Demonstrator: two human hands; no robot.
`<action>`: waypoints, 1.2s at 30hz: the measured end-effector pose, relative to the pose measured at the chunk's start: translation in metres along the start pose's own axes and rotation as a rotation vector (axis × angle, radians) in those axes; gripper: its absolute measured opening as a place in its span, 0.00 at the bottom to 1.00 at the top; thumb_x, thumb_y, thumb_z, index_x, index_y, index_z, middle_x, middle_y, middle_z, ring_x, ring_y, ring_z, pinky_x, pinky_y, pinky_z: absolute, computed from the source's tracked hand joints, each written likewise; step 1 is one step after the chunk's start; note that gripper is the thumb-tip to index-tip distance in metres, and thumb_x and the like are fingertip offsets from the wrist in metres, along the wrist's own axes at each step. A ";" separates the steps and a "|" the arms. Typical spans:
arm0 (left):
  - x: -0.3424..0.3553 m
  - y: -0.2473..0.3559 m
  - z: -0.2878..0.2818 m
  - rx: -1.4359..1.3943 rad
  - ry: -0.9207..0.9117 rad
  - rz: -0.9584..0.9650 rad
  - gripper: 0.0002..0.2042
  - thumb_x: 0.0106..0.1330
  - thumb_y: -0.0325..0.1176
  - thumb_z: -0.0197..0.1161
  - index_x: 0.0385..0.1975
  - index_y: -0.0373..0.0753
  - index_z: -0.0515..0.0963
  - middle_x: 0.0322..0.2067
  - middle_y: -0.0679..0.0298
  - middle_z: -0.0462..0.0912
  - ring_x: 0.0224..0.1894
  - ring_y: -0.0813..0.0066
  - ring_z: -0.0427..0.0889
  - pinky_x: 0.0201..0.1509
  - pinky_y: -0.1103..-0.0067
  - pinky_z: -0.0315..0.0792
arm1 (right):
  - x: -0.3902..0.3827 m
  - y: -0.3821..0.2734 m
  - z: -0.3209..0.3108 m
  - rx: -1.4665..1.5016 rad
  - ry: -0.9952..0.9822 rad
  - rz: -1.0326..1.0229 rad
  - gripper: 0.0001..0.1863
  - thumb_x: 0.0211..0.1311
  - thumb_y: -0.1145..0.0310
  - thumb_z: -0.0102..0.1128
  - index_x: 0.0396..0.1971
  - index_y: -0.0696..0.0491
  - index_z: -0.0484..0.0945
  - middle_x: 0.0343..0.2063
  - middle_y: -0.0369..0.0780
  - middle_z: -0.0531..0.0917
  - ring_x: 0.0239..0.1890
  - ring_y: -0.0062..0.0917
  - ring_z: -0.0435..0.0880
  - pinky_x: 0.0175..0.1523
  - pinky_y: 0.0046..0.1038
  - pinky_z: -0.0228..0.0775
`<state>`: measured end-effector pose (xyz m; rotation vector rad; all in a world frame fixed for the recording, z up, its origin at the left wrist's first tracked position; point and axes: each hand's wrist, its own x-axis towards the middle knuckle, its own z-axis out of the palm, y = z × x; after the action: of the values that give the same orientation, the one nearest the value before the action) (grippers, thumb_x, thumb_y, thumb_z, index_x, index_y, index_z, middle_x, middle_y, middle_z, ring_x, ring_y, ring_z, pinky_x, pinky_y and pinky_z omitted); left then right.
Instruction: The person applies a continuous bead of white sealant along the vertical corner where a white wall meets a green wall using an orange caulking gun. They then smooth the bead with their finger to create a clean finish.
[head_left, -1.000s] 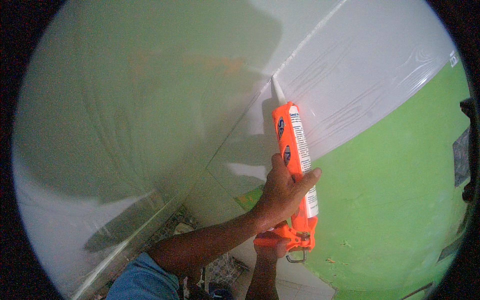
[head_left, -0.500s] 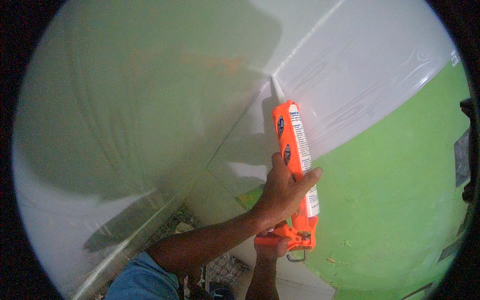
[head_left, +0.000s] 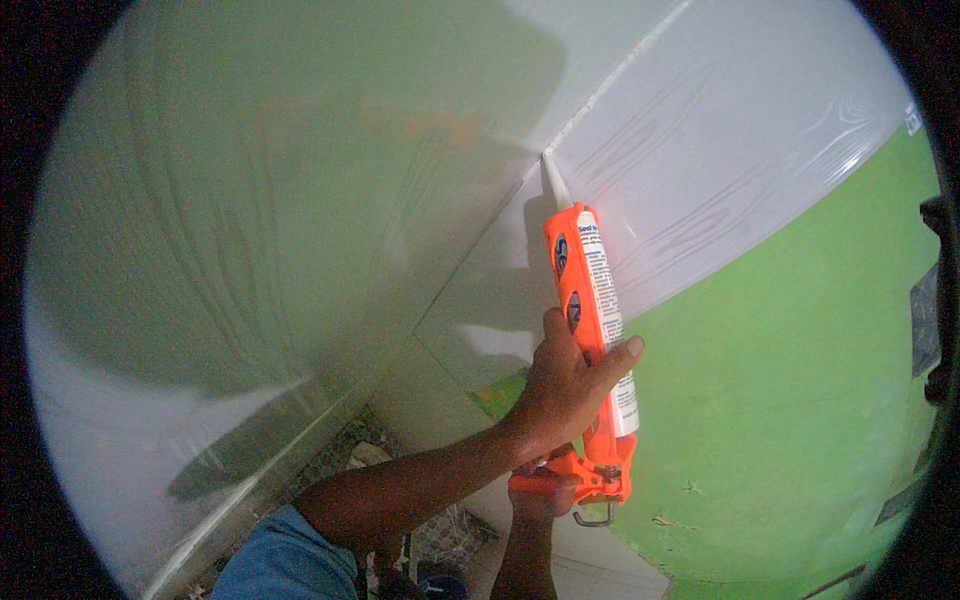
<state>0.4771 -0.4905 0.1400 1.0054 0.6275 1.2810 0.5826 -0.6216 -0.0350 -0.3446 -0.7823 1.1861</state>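
I hold an orange caulking gun (head_left: 600, 457) loaded with a white tube (head_left: 606, 268) at an upward slant. My left hand (head_left: 568, 385) wraps round the barrel at mid-length. Below it, my right hand (head_left: 535, 496) grips the handle and trigger end, its fingers partly hidden behind the gun. The white nozzle (head_left: 556, 182) has its tip on a narrow seam (head_left: 605, 88) between the pale, glossy panels (head_left: 730, 140). A whitish line runs along the seam above the tip, and a thinner dark line continues below it.
A plastic-looking sheet (head_left: 210, 200) with wrinkles covers the left surface, under a large shadow. A bright green wall (head_left: 760, 420) fills the lower right. Far below are patterned grey tiles (head_left: 442, 538), white tiles (head_left: 610, 565) and a dark blue object (head_left: 440, 580). Dark shapes (head_left: 928, 300) line the right rim.
My hands and the gun stay almost in place, with only a very slight shift. The wrinkles on the left sheet look a little different.
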 end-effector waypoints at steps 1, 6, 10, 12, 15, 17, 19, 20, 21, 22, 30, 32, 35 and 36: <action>0.000 0.001 0.000 0.004 0.000 0.008 0.26 0.75 0.42 0.72 0.57 0.35 0.62 0.43 0.63 0.74 0.45 0.74 0.77 0.52 0.70 0.78 | 0.000 0.000 -0.001 -0.064 0.009 -0.010 0.45 0.65 0.37 0.74 0.67 0.57 0.70 0.53 0.39 0.81 0.53 0.30 0.82 0.58 0.32 0.77; -0.003 0.005 0.000 0.015 -0.009 0.019 0.27 0.75 0.42 0.72 0.57 0.35 0.62 0.44 0.63 0.74 0.46 0.74 0.77 0.53 0.69 0.78 | -0.006 -0.005 -0.003 -0.262 0.205 -0.084 0.48 0.63 0.39 0.77 0.71 0.57 0.68 0.61 0.41 0.80 0.61 0.34 0.81 0.67 0.37 0.75; -0.004 0.008 0.000 -0.018 -0.008 -0.010 0.27 0.75 0.42 0.72 0.57 0.35 0.62 0.44 0.62 0.74 0.45 0.74 0.77 0.53 0.70 0.78 | -0.009 -0.007 -0.005 -0.168 0.159 -0.033 0.48 0.62 0.40 0.78 0.71 0.57 0.68 0.62 0.41 0.79 0.62 0.34 0.81 0.68 0.38 0.75; -0.004 0.008 0.000 -0.002 -0.003 -0.008 0.27 0.75 0.42 0.72 0.56 0.35 0.62 0.43 0.62 0.74 0.45 0.74 0.77 0.52 0.70 0.78 | -0.010 -0.008 -0.006 -0.167 0.153 -0.034 0.48 0.62 0.40 0.78 0.71 0.57 0.68 0.62 0.41 0.79 0.63 0.34 0.80 0.69 0.38 0.74; -0.003 0.009 0.001 -0.028 -0.023 -0.033 0.27 0.75 0.42 0.72 0.56 0.35 0.62 0.43 0.61 0.75 0.46 0.74 0.78 0.52 0.70 0.79 | -0.009 -0.008 -0.008 -0.159 0.154 -0.032 0.48 0.62 0.41 0.78 0.71 0.57 0.68 0.62 0.42 0.79 0.64 0.35 0.80 0.70 0.39 0.73; -0.003 0.010 0.000 0.014 -0.016 -0.023 0.27 0.75 0.43 0.72 0.56 0.34 0.62 0.43 0.61 0.74 0.46 0.74 0.78 0.52 0.70 0.79 | -0.008 -0.008 -0.009 -0.153 0.148 -0.034 0.48 0.62 0.41 0.78 0.71 0.57 0.68 0.63 0.42 0.79 0.64 0.35 0.80 0.70 0.39 0.73; -0.003 0.010 -0.001 0.033 -0.016 -0.031 0.27 0.75 0.44 0.72 0.56 0.34 0.62 0.43 0.61 0.75 0.46 0.74 0.78 0.52 0.70 0.79 | -0.008 -0.008 -0.009 -0.150 0.146 -0.035 0.48 0.62 0.42 0.79 0.72 0.57 0.68 0.63 0.42 0.79 0.65 0.35 0.80 0.71 0.40 0.73; -0.004 0.010 -0.001 0.026 -0.019 -0.036 0.27 0.75 0.44 0.72 0.56 0.34 0.62 0.43 0.60 0.75 0.46 0.74 0.78 0.52 0.70 0.79 | -0.007 -0.008 -0.009 -0.147 0.143 -0.038 0.48 0.62 0.42 0.79 0.72 0.57 0.68 0.63 0.42 0.79 0.65 0.35 0.80 0.71 0.40 0.72; -0.004 0.010 -0.001 0.018 -0.020 -0.038 0.27 0.76 0.44 0.72 0.56 0.34 0.62 0.44 0.60 0.75 0.46 0.74 0.78 0.52 0.70 0.79 | -0.007 -0.008 -0.009 -0.144 0.139 -0.034 0.48 0.62 0.42 0.79 0.72 0.57 0.68 0.63 0.42 0.79 0.65 0.35 0.80 0.72 0.40 0.72; -0.005 0.010 -0.002 0.010 -0.023 -0.046 0.27 0.76 0.44 0.72 0.56 0.34 0.61 0.44 0.60 0.74 0.46 0.74 0.78 0.52 0.70 0.79 | -0.006 -0.007 -0.008 -0.135 0.134 -0.032 0.48 0.62 0.42 0.79 0.72 0.57 0.68 0.64 0.42 0.79 0.66 0.36 0.79 0.72 0.41 0.72; -0.003 0.003 -0.001 -0.002 -0.007 0.004 0.33 0.73 0.48 0.72 0.55 0.27 0.61 0.44 0.49 0.77 0.44 0.61 0.83 0.48 0.64 0.80 | 0.001 -0.004 0.012 -0.018 -0.021 -0.006 0.47 0.61 0.42 0.79 0.70 0.56 0.69 0.59 0.40 0.80 0.61 0.34 0.80 0.68 0.39 0.74; -0.003 0.002 0.000 -0.010 -0.006 0.022 0.33 0.73 0.48 0.72 0.55 0.27 0.61 0.44 0.49 0.77 0.44 0.61 0.83 0.48 0.64 0.80 | 0.004 -0.004 0.018 -0.032 -0.035 -0.006 0.46 0.60 0.41 0.79 0.68 0.56 0.70 0.56 0.39 0.80 0.57 0.33 0.81 0.65 0.37 0.75; -0.003 0.001 0.000 -0.009 -0.006 0.051 0.33 0.73 0.48 0.72 0.55 0.26 0.61 0.44 0.49 0.77 0.44 0.60 0.83 0.49 0.63 0.80 | 0.003 -0.005 0.027 -0.184 0.138 -0.008 0.40 0.58 0.35 0.79 0.53 0.54 0.76 0.43 0.38 0.81 0.44 0.31 0.79 0.50 0.37 0.72; -0.003 0.002 0.000 -0.007 -0.005 0.062 0.33 0.73 0.48 0.72 0.55 0.26 0.61 0.44 0.48 0.77 0.45 0.60 0.83 0.49 0.63 0.80 | 0.004 -0.005 0.028 -0.198 0.156 -0.008 0.39 0.57 0.35 0.79 0.50 0.54 0.77 0.40 0.38 0.81 0.42 0.31 0.79 0.47 0.37 0.71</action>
<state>0.4753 -0.4937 0.1409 1.0285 0.5914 1.3343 0.5671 -0.6241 -0.0112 -0.5904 -0.7651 1.0626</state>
